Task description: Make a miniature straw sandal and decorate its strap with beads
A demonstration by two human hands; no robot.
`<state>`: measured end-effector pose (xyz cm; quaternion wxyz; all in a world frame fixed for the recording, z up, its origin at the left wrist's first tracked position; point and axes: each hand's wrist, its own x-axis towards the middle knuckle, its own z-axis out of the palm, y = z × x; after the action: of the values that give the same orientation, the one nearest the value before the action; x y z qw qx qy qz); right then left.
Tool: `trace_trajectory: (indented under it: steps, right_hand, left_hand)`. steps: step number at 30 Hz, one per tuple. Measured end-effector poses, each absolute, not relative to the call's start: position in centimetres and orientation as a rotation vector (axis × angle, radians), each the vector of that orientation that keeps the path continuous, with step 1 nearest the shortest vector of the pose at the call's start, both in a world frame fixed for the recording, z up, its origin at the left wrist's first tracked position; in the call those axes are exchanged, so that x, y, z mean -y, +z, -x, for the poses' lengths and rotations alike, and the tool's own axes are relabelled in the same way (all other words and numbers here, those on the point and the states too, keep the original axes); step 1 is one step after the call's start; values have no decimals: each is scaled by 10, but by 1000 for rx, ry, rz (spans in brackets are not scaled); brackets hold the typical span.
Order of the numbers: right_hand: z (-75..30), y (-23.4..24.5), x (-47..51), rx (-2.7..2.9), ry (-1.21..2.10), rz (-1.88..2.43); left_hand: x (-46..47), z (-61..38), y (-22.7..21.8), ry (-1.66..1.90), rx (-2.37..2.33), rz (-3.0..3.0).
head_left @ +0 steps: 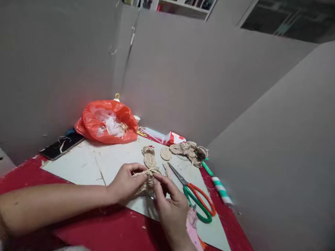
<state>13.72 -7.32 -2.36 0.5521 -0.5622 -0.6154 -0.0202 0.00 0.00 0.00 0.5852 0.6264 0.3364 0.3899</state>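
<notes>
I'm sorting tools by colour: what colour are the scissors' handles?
One loop is green, the other orange-red, on the scissors; clear in the head view.

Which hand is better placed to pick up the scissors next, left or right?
Probably the right hand: it lies just beside the scissors, whose orange and green handles are next to it. The left hand is on the far side of the twine bundle and grips it.

The jute bundle [147, 181] is a small lump of pale tan twine, wound in loose coils with frayed strands at its edges. It lies flat on the white board [78, 164], pinched between the left hand [125, 183] and the right hand [170, 205] (fingers hide its lower part)
</notes>
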Motion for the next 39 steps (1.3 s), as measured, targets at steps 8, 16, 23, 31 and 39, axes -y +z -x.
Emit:
trace_trajectory:
  steps: [8,16,23,31,39]
  right_hand:
    - [-140,-29,66,1500,-12,1379]
    - [-145,-30,63,1595,-88,1479]
    - [-148,-27,63,1690,-56,1507]
    - [-150,-21,64,1759,-92,1490]
    - [-151,-21,64,1808,-116,1513]
  left_hand:
    - [-15,-6,-15,845,-799,-1445]
    - [-26,-12,-20,765,-806,-1427]
    - [-29,-8,-20,774,-773,-1556]
    - [-23,-4,-25,692,-791,-1566]
    - [-25,-8,-29,726,-752,-1480]
